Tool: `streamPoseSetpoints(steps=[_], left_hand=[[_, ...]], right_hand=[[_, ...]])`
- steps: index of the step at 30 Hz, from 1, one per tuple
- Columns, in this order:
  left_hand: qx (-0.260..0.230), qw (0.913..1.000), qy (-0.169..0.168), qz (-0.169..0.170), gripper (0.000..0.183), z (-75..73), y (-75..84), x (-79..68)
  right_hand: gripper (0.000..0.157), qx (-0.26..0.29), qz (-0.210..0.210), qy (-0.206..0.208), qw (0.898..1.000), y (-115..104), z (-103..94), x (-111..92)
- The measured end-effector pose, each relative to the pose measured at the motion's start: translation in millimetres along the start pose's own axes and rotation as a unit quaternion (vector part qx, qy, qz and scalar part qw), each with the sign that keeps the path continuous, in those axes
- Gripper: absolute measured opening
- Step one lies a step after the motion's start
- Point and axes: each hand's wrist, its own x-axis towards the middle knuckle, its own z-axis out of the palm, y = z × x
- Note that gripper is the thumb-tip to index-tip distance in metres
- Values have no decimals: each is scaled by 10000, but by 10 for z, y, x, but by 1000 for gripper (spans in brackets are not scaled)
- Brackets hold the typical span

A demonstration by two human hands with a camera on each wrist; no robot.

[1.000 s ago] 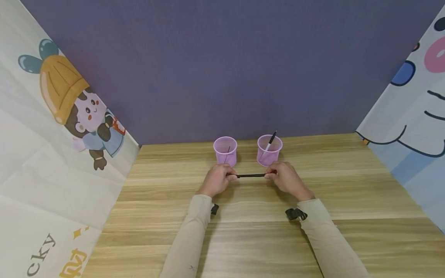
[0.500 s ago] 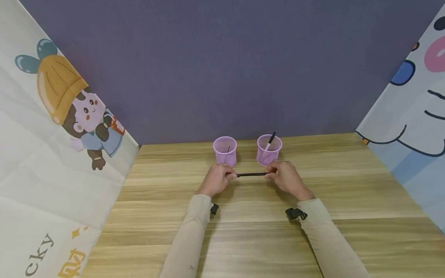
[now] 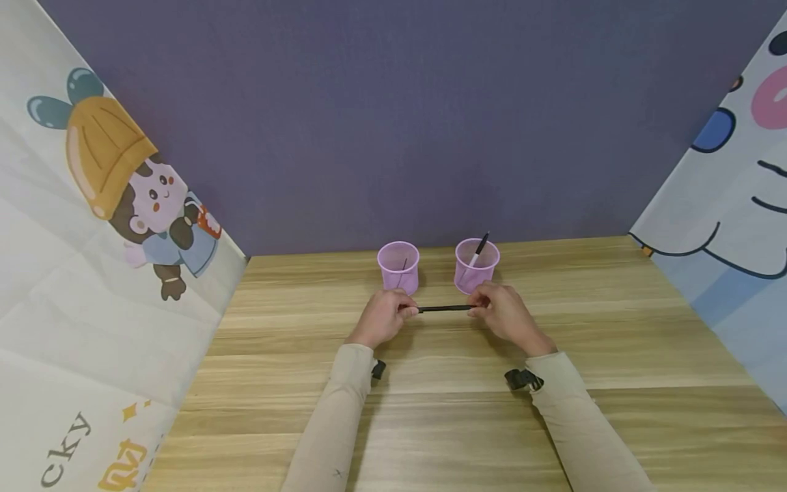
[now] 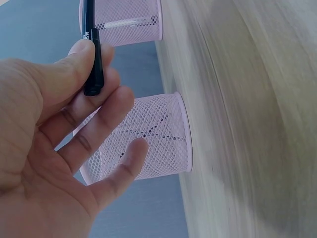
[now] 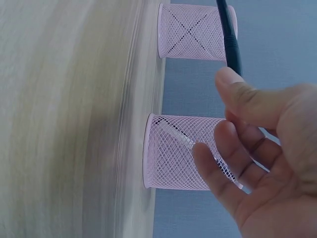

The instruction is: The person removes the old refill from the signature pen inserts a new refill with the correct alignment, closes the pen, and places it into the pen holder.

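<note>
A slim black pen (image 3: 444,309) is stretched sideways between both hands, over the table just in front of two pink mesh pen cups. My left hand (image 3: 384,318) pinches its clip end between thumb and fingers; the clip (image 4: 95,54) shows in the left wrist view. At the other end, my right hand (image 3: 505,318) pinches the pen, its tip hidden by the fingers. Thin dark sticks cross inside the left cup (image 3: 398,280). The right cup (image 3: 467,279) holds a black-and-white pen (image 3: 478,250) leaning to the right.
The wood-grain table (image 3: 443,424) runs back to a dark blue-grey wall panel (image 3: 430,123). Cartoon-printed white sheets hang at the left (image 3: 74,273) and right (image 3: 725,205) sides. Both cups stand near the table's back edge.
The right hand has risen very slightly, and the pen's right end with it. The left hand stays in place, and both cups are unmoved.
</note>
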Motion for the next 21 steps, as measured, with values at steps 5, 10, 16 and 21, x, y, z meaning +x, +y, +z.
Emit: streamPoseSetpoints(steps=[5, 10, 16, 21], left_hand=[[59, 10000, 55, 30, 10, -6, -4, -8], [93, 9999, 81, -52, 9, -15, -12, -18], [131, 9998, 112, -116, 10, -27, -10, -19], [181, 9997, 152, -81, 9, -24, -9, -16]], right_hand=[[14, -67, -79, -54, 9999, 11, -5, -4], [14, -118, -37, -204, 9997, 19, -23, -8], [8, -171, -50, -352, 9992, 18, -38, -11], [11, -329, -186, -368, 9986, 29, -35, -14]])
